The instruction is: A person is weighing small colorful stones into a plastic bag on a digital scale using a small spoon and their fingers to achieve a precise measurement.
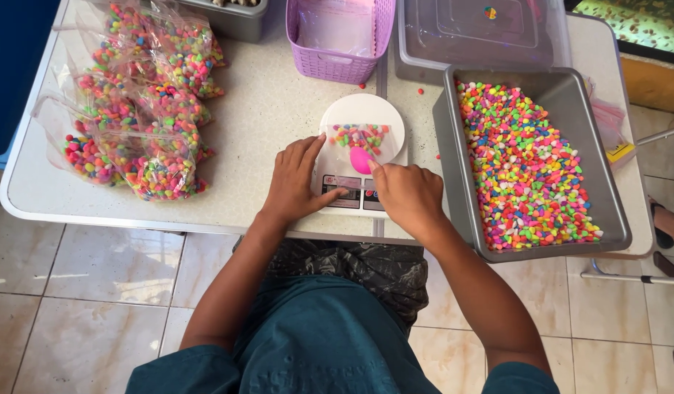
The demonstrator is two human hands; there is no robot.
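A white kitchen scale [363,117] sits on the table in front of me. On its round plate lies a clear plastic bag [360,138] with some colourful pebbles in it. A pink scoop [360,160] pokes into the bag's mouth, held by my right hand [407,195]. My left hand [297,179] rests on the scale's left side, fingers touching the bag's edge and the thumb near the display. A grey tub [567,91] full of colourful pebbles [526,168] stands just right of my right hand.
Several filled bags of pebbles [143,109] are piled at the table's left. A purple basket [337,36] with clear bags and a clear lidded box [483,33] stand at the back. A few loose pebbles lie beside the scale. A tiled floor lies below the table.
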